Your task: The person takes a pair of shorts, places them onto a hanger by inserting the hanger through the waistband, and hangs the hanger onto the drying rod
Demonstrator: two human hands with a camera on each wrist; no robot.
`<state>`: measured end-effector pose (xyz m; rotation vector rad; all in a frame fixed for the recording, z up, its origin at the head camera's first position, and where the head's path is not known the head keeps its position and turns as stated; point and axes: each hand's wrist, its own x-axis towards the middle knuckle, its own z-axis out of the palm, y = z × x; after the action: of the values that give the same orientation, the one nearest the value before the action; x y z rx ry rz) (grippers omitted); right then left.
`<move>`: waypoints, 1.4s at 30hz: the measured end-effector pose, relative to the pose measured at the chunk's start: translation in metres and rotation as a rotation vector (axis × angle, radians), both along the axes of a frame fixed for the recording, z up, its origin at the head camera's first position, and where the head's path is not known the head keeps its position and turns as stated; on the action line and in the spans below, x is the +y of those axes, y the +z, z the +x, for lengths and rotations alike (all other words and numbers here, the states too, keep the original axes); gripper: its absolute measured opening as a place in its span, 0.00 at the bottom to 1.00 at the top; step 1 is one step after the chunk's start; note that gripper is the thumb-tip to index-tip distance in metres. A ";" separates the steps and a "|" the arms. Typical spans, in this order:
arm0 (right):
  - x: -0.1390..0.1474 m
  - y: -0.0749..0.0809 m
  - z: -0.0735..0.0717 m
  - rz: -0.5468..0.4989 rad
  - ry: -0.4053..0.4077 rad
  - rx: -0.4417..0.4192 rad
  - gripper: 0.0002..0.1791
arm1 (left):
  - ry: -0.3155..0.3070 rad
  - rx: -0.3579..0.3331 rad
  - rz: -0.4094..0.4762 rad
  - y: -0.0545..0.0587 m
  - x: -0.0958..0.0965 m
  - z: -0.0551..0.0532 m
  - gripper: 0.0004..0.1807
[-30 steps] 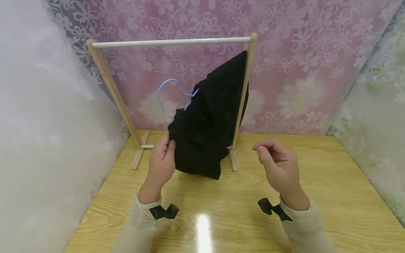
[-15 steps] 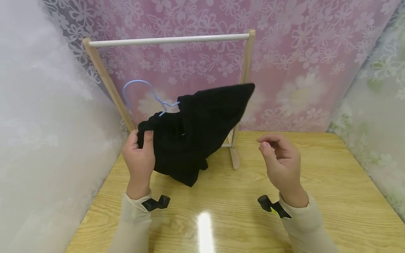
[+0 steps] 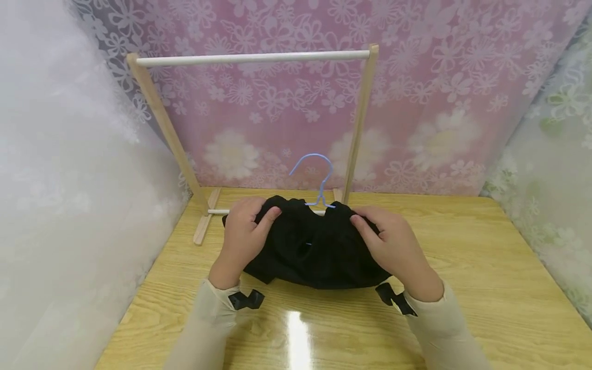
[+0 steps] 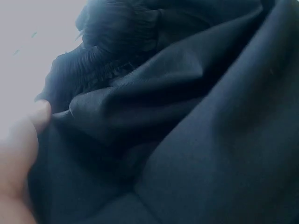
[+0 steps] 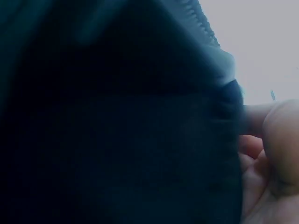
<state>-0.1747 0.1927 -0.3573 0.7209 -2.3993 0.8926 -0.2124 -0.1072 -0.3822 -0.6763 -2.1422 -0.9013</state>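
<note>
In the head view a black garment (image 3: 319,262) hangs spread between the two hands. The hook of a light blue clothes hanger (image 3: 322,185) rises from its neck-like gap. My left hand (image 3: 242,234) grips the left top edge, thumb in front. At the right top edge my right hand (image 3: 393,244) pinches the cloth between thumb and fingers. The left wrist view shows a gathered, elastic-looking edge on the garment (image 4: 187,140), with the thumb against the cloth. Dark cloth (image 5: 131,149) fills most of the right wrist view; the hanger's arms are mostly hidden inside.
Behind the garment stands a small wooden rack with a white top bar (image 3: 259,58) and slanted side posts (image 3: 168,121). Its feet rest on the wood-grain table (image 3: 481,277). A pink floral backdrop (image 3: 416,103) rises behind, with pale panels at both sides.
The left hand has swung the garment and hanger left, then back right and down to the middle, away from the right post. The right hand has moved in and taken hold of the garment.
</note>
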 end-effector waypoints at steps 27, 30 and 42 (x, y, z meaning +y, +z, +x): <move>-0.006 -0.008 -0.007 -0.204 0.006 -0.120 0.07 | -0.130 -0.231 -0.026 -0.002 -0.005 0.002 0.17; -0.005 -0.010 -0.009 -0.241 -0.052 -0.107 0.08 | -0.147 -0.254 0.007 -0.001 -0.006 0.000 0.23; -0.003 -0.011 -0.014 -0.374 -0.133 -0.007 0.07 | -0.103 -0.389 0.078 -0.003 -0.011 -0.002 0.38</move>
<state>-0.1887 0.1893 -0.3687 0.4099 -2.1664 1.2396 -0.2142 -0.1184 -0.3850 -0.6152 -2.4101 -1.2502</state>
